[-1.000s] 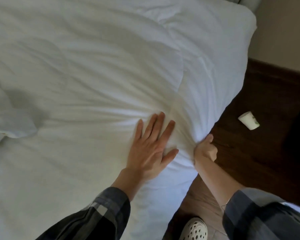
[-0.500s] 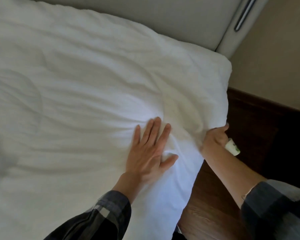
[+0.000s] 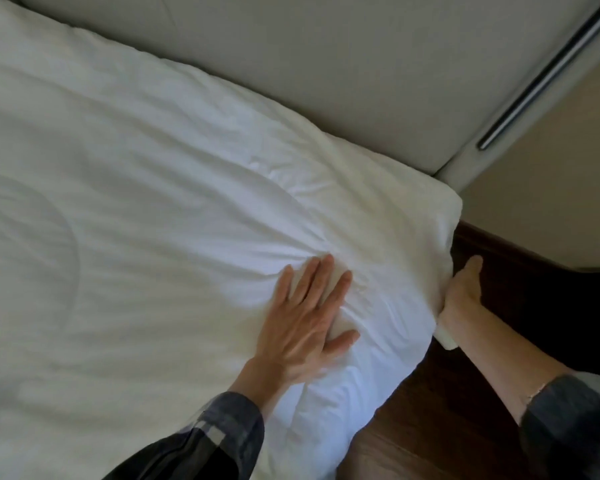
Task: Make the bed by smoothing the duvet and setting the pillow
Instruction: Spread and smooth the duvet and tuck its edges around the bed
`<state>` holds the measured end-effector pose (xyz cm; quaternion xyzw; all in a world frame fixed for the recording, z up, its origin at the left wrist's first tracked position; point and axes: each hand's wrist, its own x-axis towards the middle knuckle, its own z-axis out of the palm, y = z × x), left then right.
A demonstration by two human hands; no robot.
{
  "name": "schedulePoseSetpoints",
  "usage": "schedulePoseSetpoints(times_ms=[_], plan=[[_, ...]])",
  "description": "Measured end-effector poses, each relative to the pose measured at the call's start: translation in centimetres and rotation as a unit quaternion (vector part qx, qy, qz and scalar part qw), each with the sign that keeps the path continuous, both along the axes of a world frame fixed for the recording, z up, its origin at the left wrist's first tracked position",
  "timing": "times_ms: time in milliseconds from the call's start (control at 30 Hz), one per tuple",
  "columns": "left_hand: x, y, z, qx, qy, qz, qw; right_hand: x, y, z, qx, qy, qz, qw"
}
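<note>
From the head view, my left hand (image 3: 305, 327) presses flat, fingers straight, on the white duvet (image 3: 153, 220) near its corner by the headboard (image 3: 326, 71). My right hand (image 3: 459, 292) grips the hanging side edge. I'd pull outward while sweeping creases toward the corner. No pillow visible; no readable writing.
</note>
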<state>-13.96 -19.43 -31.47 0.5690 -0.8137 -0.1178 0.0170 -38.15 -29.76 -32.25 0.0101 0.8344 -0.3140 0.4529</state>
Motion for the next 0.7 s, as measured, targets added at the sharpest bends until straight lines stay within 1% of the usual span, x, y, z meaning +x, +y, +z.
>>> schedulePoseSetpoints(times_ms=[33, 67, 133, 167, 233, 267, 367, 433, 467, 533, 567, 600, 633, 700], plan=[[-0.5, -0.8, 0.0, -0.002, 0.003, 0.005, 1.0, 0.7, -1.2, 0.9, -0.025, -0.007, 0.03, 0.999], [-0.9, -1.4, 0.0, -0.007, 0.006, 0.007, 1.0, 0.8, -2.6, 0.8, -0.036, 0.008, 0.064, 0.997], [-1.6, -2.5, 0.2, -0.01, 0.008, 0.012, 1.0, 1.4, -3.6, 0.9, -0.034, 0.026, 0.065, 0.997], [-1.8, -3.1, 0.2, -0.014, 0.008, 0.012, 1.0, 1.3, -3.6, 0.8, -0.029, 0.058, 0.063, 0.996], [-1.7, -3.8, -0.2, -0.034, 0.0, 0.001, 0.999, -0.3, -3.4, -0.3, -0.009, 0.156, 0.077, 0.985], [-1.5, -4.0, -0.3, -0.042, -0.007, -0.008, 0.999, -1.1, -3.3, -0.3, -0.001, 0.179, 0.069, 0.981], [0.5, -4.8, -0.7, -0.046, -0.03, 0.0, 0.999, -0.7, -3.9, -0.4, 0.037, 0.192, 0.092, 0.976], [1.5, -5.1, -0.8, -0.035, -0.037, 0.004, 0.999, -0.1, -4.2, 0.1, 0.051, 0.237, 0.116, 0.963], [1.8, -5.2, -0.9, -0.03, -0.041, 0.01, 0.999, 0.0, -4.5, 0.3, 0.034, 0.281, 0.13, 0.95], [1.6, -5.3, -0.5, -0.018, -0.036, 0.014, 0.999, 0.6, -4.4, 1.7, -0.031, 0.377, 0.18, 0.908], [1.5, -5.3, -0.3, -0.012, -0.027, 0.023, 0.999, 2.0, -4.3, 2.7, -0.091, 0.406, 0.235, 0.878], [1.5, -5.3, -0.1, -0.007, -0.018, 0.034, 0.999, 4.1, -3.8, 3.5, -0.163, 0.409, 0.307, 0.843], [1.6, -5.4, 0.1, -0.001, -0.008, 0.054, 0.999, 6.9, -3.4, 4.7, -0.234, 0.398, 0.379, 0.802], [2.6, -5.6, 0.5, 0.007, 0.012, 0.106, 0.994, 12.9, -3.2, 6.1, -0.349, 0.377, 0.496, 0.7]])
